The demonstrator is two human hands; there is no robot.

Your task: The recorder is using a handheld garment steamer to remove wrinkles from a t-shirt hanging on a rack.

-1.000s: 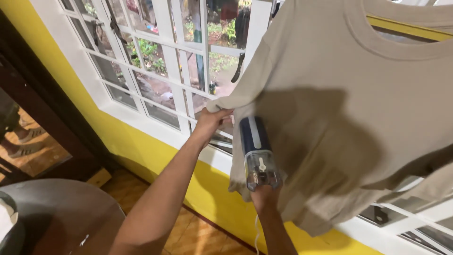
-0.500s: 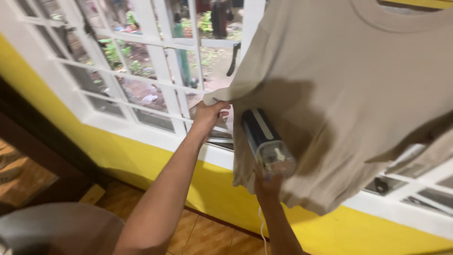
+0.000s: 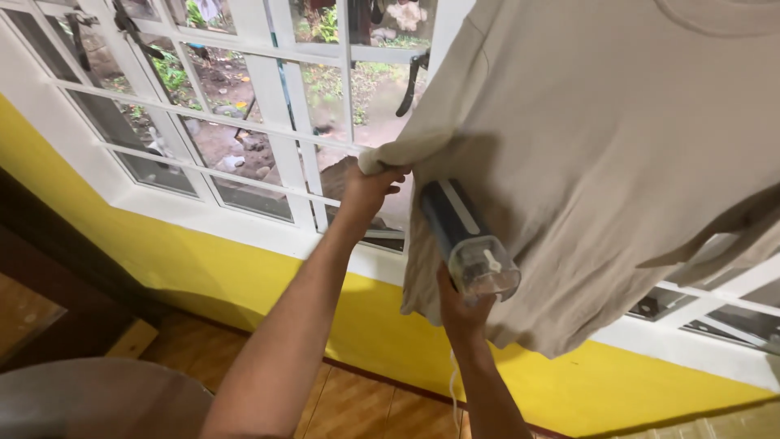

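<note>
Beige T-shirt [image 3: 617,138] hanging in front of a white-framed window [image 3: 268,122], front panel facing the camera, collar at the top edge of view, hem low at the right above the sill. Left hand [image 3: 370,189] raised at the end of an outstretched forearm, fingers [image 3: 388,175] closed around the edge of the left sleeve, cloth pinched and drawn out sideways toward the window. Right hand [image 3: 465,310] lower, just below the shirt's lower left corner, fingers wrapped around the handle of a handheld garment steamer [image 3: 469,240]; grip largely hidden behind the steamer body, exact finger positions not discernible. Steamer body dark blue with a pale stripe along its length, clear water tank at the near end closest to the camera, head end pointing up and away, pressed against or just beside the fabric beneath the held sleeve; contact itself not resolvable. Shadow of the arm and appliance cast across the shirt's left half. White cord [image 3: 452,382] trailing down beside the right forearm.

Behind the shirt: window with many small panes, greenery and wet ground beyond the glass. Yellow wall [image 3: 244,276] below the white sill. Wooden floor [image 3: 357,406] at the bottom of view. Dark door frame [image 3: 57,260] at the left edge. Rounded grey surface [image 3: 97,402] in the lower left corner, identity unclear.
</note>
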